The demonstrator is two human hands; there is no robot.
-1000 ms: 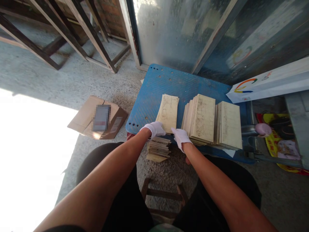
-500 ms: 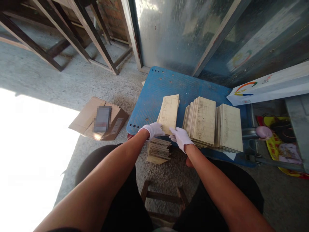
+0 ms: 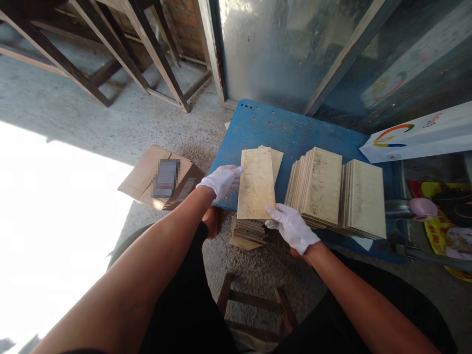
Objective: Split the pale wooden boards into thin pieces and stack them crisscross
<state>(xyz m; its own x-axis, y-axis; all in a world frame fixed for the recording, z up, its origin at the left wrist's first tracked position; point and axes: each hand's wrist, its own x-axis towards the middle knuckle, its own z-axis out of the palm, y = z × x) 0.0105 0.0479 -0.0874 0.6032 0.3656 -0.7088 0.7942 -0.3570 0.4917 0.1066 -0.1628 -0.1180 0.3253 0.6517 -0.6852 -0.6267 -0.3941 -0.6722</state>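
A pale rectangular board is tilted up above the blue table. My right hand, in a white glove, pinches its lower right corner. At the board's left edge, my gloved left hand has its fingers stretched out; whether they touch the edge I cannot tell. Behind the held board, another thin board lies at an angle on the table. To the right stand two leaning stacks of like boards, a nearer stack and a farther stack.
Below the table edge is a lower pile of boards. A cardboard box sits on the floor at left. A white printed box lies at the table's right end. A wooden stool is between my legs, and a glazed frame stands behind the table.
The held board has come nearer and looks larger, uncovering the angled board behind it. My left hand has moved from its lower left corner up along the left side and opened.
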